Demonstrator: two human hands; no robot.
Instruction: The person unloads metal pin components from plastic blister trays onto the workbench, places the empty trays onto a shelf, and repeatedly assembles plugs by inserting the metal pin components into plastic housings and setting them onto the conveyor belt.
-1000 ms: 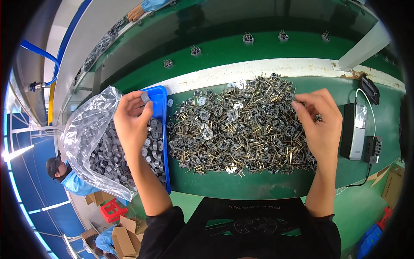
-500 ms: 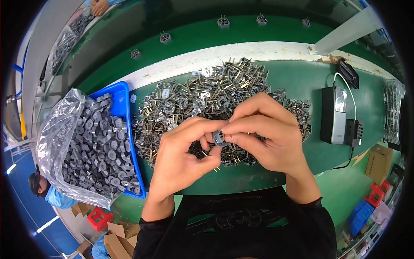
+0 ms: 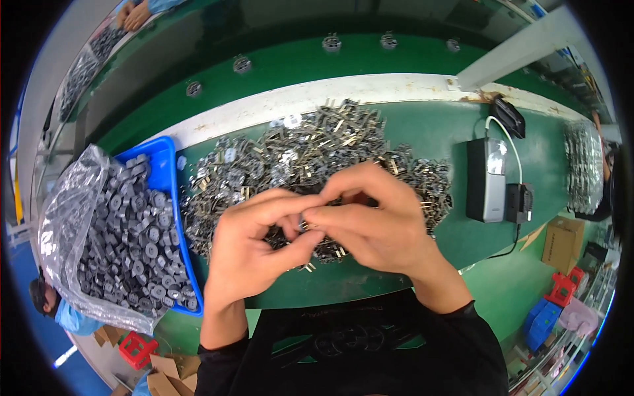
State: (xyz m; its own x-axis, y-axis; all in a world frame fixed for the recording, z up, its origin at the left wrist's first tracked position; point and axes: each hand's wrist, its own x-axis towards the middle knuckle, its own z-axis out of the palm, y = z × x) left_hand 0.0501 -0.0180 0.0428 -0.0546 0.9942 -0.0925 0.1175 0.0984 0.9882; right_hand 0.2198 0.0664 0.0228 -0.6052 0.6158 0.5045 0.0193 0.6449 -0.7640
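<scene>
In front of my chest, both hands meet over a small round grey plastic part (image 3: 303, 225), mostly hidden by fingers. My left hand (image 3: 254, 241) is closed, its thumb and fingers gripping the part from the left. From the right, my right hand (image 3: 376, 228) pinches at the same part, thumb and forefinger pressed together; any small metal piece between them is too covered to make out. Beneath and beyond the hands spreads a heap of metal pin pieces (image 3: 284, 155), silver and brass coloured. To the left, a blue bin (image 3: 177, 218) holds many grey round plastic parts (image 3: 125, 237).
A clear plastic bag (image 3: 63, 231) drapes over the bin. Right of the heap stand a black and silver box (image 3: 485, 178) and a black adapter (image 3: 520, 201) with cables. Past a white ledge (image 3: 370, 84), several round parts sit on a green belt (image 3: 284, 59). Another person's hands (image 3: 134, 14) show at top left.
The scene has shifted left and slightly down in view. My right fingers now cover the part's face, which showed more plainly before. Both hands keep their grip.
</scene>
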